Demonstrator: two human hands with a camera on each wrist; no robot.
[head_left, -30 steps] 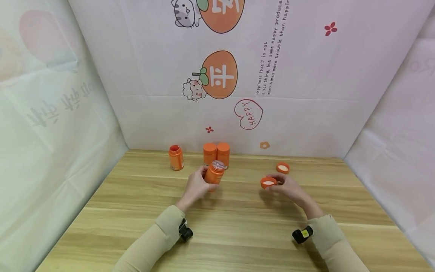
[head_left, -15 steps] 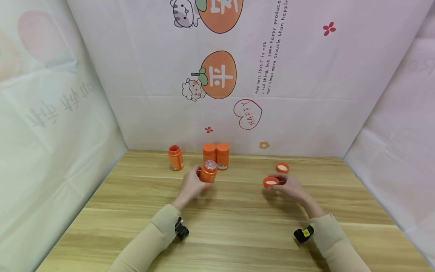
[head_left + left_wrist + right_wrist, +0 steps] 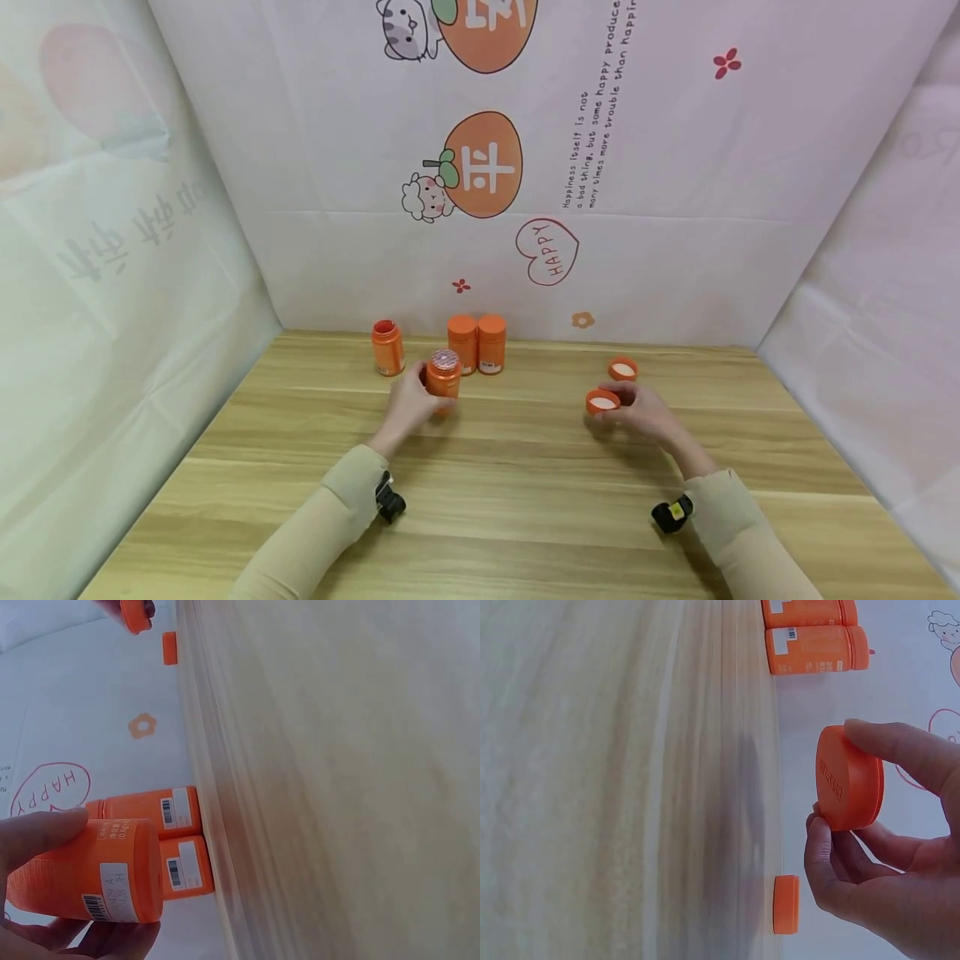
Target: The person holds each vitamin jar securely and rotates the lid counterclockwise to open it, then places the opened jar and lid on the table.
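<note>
My left hand (image 3: 410, 404) grips an orange bottle (image 3: 442, 382) with no cap, its mouth covered by a silvery foil seal. The left wrist view shows the bottle's (image 3: 94, 874) white label and barcode, thumb on one side and fingers on the other. My right hand (image 3: 645, 414) pinches an orange screw cap (image 3: 603, 402) by its rim, white inside facing up, over the table. Raised lettering on the top of the cap (image 3: 847, 778) shows in the right wrist view. A second cap (image 3: 623, 369) lies inside-up on the table just behind the right hand.
Two capped orange bottles (image 3: 491, 343) stand side by side near the back wall. Left of them is an uncapped orange bottle (image 3: 388, 348) with an open mouth. White printed sheets (image 3: 337, 250) enclose the wooden table (image 3: 510, 517) at back and sides.
My left hand has moved left with the foil-sealed bottle, which now stands more upright. The right hand has shifted slightly right, still pinching the cap.
</note>
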